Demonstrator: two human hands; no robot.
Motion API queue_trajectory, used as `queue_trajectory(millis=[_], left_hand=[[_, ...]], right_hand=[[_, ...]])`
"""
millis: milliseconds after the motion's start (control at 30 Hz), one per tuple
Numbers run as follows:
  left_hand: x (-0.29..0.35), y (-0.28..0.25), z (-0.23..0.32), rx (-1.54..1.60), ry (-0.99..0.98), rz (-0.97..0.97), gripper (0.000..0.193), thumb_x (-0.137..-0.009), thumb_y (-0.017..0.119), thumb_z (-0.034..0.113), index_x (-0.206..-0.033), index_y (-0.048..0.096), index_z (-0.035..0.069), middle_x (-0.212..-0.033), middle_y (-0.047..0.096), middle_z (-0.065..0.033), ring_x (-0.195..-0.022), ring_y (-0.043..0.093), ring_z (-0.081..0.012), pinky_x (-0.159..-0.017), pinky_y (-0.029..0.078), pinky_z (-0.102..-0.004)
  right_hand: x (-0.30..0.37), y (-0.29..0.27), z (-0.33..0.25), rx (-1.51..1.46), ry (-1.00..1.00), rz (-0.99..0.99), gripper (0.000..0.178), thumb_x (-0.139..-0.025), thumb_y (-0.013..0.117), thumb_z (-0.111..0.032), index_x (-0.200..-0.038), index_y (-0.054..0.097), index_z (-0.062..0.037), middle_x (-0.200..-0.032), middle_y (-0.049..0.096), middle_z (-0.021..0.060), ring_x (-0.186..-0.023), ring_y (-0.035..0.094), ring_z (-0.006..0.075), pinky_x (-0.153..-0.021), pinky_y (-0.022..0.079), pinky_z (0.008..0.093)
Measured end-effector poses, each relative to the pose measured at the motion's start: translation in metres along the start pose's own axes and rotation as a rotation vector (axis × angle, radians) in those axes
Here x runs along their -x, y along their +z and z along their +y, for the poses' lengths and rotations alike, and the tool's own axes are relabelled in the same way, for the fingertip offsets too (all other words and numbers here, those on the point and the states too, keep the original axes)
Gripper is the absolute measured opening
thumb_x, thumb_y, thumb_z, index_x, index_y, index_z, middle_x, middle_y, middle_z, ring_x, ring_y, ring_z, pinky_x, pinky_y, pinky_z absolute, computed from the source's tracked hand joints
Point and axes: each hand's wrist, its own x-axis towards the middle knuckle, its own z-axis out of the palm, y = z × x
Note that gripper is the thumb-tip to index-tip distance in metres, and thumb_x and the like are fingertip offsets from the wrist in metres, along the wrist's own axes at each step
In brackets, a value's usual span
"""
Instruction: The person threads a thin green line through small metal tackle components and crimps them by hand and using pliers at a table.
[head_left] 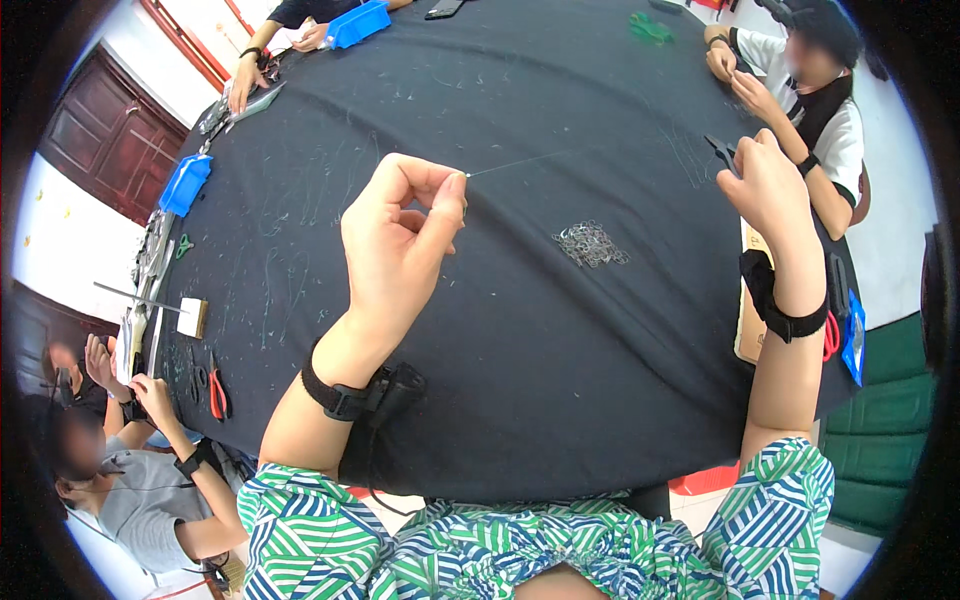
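Observation:
Raised over the black-covered table, my left hand (405, 225) pinches the end of a thin, pale thread (515, 163) between thumb and fingertips. A tiny bright spot shows where the thread leaves the fingers, too small to name. The thread runs right and slightly away, then fades from sight. At the far right, my right hand (765, 185) is closed, its fingers curled round a dark plier-like tool (720, 153). Two black jaw tips stick out on its left side; the handles are hidden. Between my hands, farther right of the left one, lies a pile of small metal rings or clips (592, 244).
Orange-handled pliers (218, 388), a white block (192, 318) and a blue tray (186, 184) are at left. Under my right forearm are a brown board (750, 310) and red-handled tool (831, 338). Co-workers sit around the table; loose thread scraps (285, 280) lie about.

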Motion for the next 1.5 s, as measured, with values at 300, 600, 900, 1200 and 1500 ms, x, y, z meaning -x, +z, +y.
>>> queue_trajectory(millis=[300,600,900,1200,1500], left_hand=[[-0.002,-0.003,-0.005,0.006,-0.011,0.002,0.007,-0.093,0.064,0.007,-0.091,0.06,0.002,-0.075,0.06,0.0005,-0.062,0.055,-0.0019,-0.05,0.043,-0.0156],[0.004,0.004,0.006,-0.032,0.029,-0.181,0.005,-0.095,0.062,0.01,-0.094,0.062,0.005,-0.079,0.061,0.0022,-0.065,0.055,-0.0016,-0.056,0.042,-0.0153],[0.013,0.014,0.011,0.161,-0.11,-0.3,0.003,-0.091,0.066,0.005,-0.093,0.067,0.003,-0.08,0.061,0.0016,-0.066,0.053,-0.0019,-0.056,0.04,-0.0161],[0.012,0.015,0.006,-0.079,0.167,-0.21,0.009,-0.081,0.074,0.001,-0.088,0.071,0.003,-0.082,0.064,-0.0029,-0.067,0.061,-0.007,-0.054,0.047,-0.0193],[0.011,0.014,0.009,-0.15,0.238,-0.218,0.011,-0.079,0.075,0.0,-0.089,0.073,0.004,-0.082,0.066,-0.0041,-0.066,0.062,-0.0082,-0.054,0.048,-0.0195]], right_hand=[[0.014,-0.01,-0.015,-0.173,-0.146,-0.119,0.037,-0.083,0.064,-0.033,-0.093,0.063,0.0026,-0.101,0.058,0.0244,-0.091,0.063,0.0399,-0.082,0.051,0.0463],[0.03,0.032,-0.05,-0.25,-0.455,-0.246,0.025,-0.086,0.062,-0.023,-0.086,0.059,0.0015,-0.095,0.054,0.0172,-0.096,0.056,0.0333,-0.084,0.047,0.0414],[0.033,0.019,-0.061,-0.15,-0.395,-0.174,0.022,-0.08,0.071,-0.017,-0.093,0.063,-0.0011,-0.098,0.059,0.0137,-0.096,0.059,0.0308,-0.085,0.049,0.0397],[0.05,-0.027,-0.093,-1.674,-0.365,-0.999,0.037,-0.095,0.06,-0.018,-0.124,0.048,0.0019,-0.104,0.063,0.0117,-0.074,0.067,0.0126,-0.065,0.056,0.0251],[0.051,-0.025,-0.097,-1.355,-0.529,-0.42,0.016,-0.087,0.062,-0.016,-0.087,0.061,-0.0001,-0.053,0.047,0.0013,-0.052,0.042,0.0075,-0.05,0.034,0.0289]])
